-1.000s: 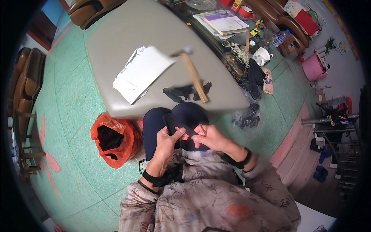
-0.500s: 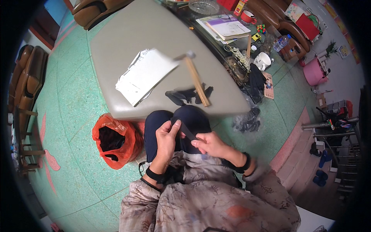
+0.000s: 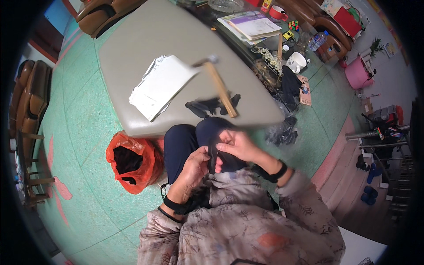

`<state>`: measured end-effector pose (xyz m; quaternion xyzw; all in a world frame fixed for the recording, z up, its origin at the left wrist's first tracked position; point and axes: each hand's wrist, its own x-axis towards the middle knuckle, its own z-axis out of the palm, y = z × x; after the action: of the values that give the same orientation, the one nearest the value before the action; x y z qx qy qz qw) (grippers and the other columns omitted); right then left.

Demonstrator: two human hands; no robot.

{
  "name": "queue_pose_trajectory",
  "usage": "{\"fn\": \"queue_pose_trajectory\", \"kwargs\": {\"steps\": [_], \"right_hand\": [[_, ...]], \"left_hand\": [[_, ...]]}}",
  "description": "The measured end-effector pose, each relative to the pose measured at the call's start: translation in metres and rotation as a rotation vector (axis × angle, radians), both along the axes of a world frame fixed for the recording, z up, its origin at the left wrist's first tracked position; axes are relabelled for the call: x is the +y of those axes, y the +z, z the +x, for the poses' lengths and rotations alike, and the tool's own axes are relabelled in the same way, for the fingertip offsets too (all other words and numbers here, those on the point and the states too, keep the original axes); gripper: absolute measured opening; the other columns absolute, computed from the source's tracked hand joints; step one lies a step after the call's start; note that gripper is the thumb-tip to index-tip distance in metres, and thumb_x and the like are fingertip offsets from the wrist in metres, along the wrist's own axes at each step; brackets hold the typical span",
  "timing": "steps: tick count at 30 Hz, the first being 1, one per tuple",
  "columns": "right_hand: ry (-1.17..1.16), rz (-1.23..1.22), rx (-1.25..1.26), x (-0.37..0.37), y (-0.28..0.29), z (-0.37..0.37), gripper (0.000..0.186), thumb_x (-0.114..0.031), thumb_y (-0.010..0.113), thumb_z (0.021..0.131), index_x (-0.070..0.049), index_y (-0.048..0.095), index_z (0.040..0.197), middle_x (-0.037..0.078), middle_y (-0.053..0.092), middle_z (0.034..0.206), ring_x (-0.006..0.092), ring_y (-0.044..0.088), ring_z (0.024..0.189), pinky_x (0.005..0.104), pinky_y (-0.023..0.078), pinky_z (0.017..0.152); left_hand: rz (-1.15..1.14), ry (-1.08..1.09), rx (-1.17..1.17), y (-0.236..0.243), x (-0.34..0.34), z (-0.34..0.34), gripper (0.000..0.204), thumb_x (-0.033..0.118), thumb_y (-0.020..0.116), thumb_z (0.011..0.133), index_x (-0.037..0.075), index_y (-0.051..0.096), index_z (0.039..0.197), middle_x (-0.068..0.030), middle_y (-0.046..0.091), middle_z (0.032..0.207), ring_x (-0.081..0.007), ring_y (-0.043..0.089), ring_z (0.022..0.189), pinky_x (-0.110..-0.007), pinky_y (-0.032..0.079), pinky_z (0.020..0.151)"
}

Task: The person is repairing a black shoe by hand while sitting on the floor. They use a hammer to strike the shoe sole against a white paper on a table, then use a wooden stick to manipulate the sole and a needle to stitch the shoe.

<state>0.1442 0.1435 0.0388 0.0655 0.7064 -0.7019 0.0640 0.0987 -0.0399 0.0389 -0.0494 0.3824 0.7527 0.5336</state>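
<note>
My left hand (image 3: 199,162) and my right hand (image 3: 232,142) both grip a dark strip of material (image 3: 212,160) over my lap, between my knees in navy trousers (image 3: 179,145). On the grey padded bench (image 3: 132,35) ahead lie a stack of white paper (image 3: 157,84), a wooden-handled hammer (image 3: 221,88) and some crumpled black pieces (image 3: 198,106). An orange plastic bag (image 3: 150,168) with dark contents stands on the floor to my left.
A cluttered glass table (image 3: 247,55) at right holds papers, mugs, string and small items. Crumpled dark plastic (image 3: 285,130) lies beside the bench. Brown sofas (image 3: 31,90) and wooden chairs stand left. A pink bin (image 3: 355,73), steps and a metal railing (image 3: 362,134) are right.
My right hand has moved up and forward, while my left hand has come lower and nearer to me. The dark strip now stands more nearly lengthwise between them.
</note>
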Motion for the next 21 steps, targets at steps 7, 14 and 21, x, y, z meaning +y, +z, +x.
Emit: {"fn": "queue_pose_trajectory", "kwargs": {"steps": [7,14,21], "right_hand": [[0.069,-0.1,-0.059,-0.005,0.014,0.0,0.009,-0.006,0.062,0.084,-0.001,0.055,0.08,0.0,0.058,0.072,0.0068,0.054,0.068,0.0242,0.044,0.063],[-0.002,0.219,0.061,-0.02,0.011,0.009,0.01,-0.002,0.06,0.083,0.004,0.053,0.079,0.009,0.058,0.061,0.0079,0.054,0.059,0.0279,0.045,0.055],[-0.123,-0.067,-0.069,-0.007,0.027,0.012,0.013,-0.005,0.064,0.082,-0.001,0.052,0.079,0.0,0.057,0.071,0.0042,0.05,0.063,0.0229,0.042,0.055]], "left_hand": [[0.097,-0.084,-0.016,-0.004,-0.005,0.001,0.013,0.009,0.047,0.091,0.001,0.053,0.099,-0.0103,0.061,0.08,-0.0181,0.059,0.063,-0.028,0.049,0.063],[-0.192,-0.214,0.629,0.005,-0.005,0.008,0.013,-0.001,0.046,0.089,0.001,0.051,0.101,-0.008,0.061,0.084,-0.0157,0.061,0.07,-0.026,0.049,0.067],[0.068,0.004,0.353,0.027,-0.003,0.01,0.027,-0.009,0.043,0.084,0.002,0.043,0.109,-0.0132,0.06,0.097,-0.0234,0.065,0.08,-0.033,0.053,0.075]]}}
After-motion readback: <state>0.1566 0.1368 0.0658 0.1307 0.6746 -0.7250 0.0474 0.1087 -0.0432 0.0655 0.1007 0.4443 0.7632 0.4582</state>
